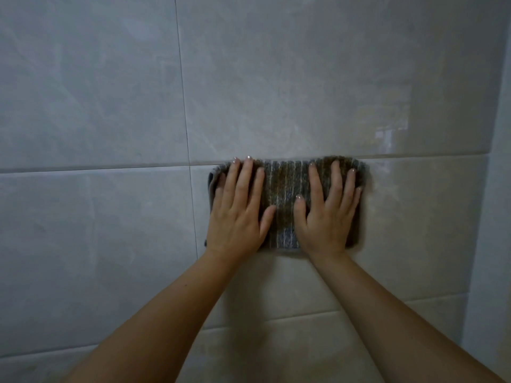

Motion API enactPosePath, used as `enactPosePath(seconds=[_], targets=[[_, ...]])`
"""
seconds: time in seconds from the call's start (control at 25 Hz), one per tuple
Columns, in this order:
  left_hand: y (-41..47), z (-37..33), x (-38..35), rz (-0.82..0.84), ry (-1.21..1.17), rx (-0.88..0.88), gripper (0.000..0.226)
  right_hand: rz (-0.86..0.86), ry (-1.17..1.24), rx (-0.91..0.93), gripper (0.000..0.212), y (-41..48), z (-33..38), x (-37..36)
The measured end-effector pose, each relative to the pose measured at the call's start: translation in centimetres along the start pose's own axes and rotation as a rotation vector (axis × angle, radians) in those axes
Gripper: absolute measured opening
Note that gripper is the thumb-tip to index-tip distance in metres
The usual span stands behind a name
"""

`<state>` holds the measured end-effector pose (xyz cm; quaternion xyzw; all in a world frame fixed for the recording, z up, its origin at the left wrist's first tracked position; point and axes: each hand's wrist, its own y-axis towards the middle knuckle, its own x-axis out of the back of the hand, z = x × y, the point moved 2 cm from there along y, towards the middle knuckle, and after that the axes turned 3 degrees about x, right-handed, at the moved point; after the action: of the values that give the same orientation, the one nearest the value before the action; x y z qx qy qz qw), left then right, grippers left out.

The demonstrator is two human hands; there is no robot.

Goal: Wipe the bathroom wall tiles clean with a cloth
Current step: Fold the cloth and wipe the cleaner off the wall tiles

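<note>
Cloth: striped grey-brown cloth, folded to a wide band, flat vs. the wall under both sets of fingers. Top edge sits about level w/ the fingertips; bare middle shows btwn the two thumbs.
Left hand: left hand palm-down on cloth's left half. Its fingers are straight, slightly spread, pointing up; pressing, not curled round anything.
Right hand: right hand palm-down on cloth's right half. Fingers straight, a bit spread, pointing up, pressing flat. Cloth's right edge shows just beyond the little finger.
Wall tiles: big pale grey glossy wall tiles; cloth lies on the tile below the fingertips' level.
Horiz. grout line: horiz. grout line runs right at the fingertips, along cloth's top edge.
Vert. grout line: vert. grout line left of left little finger, near cloth but apart.
Dark bit: dark bit beside left wrist, below little-finger side; prob. cloth's lower corner, too blurred to be sure.
Wall corner: wall corner well apart, right of right little finger.
Forearms: forearms bare, reaching up from the bottom edge.
</note>
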<state>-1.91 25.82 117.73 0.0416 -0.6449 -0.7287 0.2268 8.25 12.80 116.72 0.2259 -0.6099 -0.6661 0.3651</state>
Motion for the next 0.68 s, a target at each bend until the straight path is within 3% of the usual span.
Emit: enactPosePath(seconds=[0.24, 0.52, 0.68], targets=[[1.0, 4.5, 1.0, -0.103, 0.132, -0.002, 0.066, -0.021, -0.013, 0.058, 0.064, 2.1, 4.1, -1.4], [-6.2, 3.4, -0.1, 0.004, 0.128, -0.024, 0.069, 0.018, -0.056, 0.163, 0.056, -5.1, 2.8, -1.8], [-0.6, 4.3, 0.8, -0.05, 0.149, 0.014, 0.069, -0.033, -0.003, 0.083, 0.063, 0.5, 3.8, -1.3]])
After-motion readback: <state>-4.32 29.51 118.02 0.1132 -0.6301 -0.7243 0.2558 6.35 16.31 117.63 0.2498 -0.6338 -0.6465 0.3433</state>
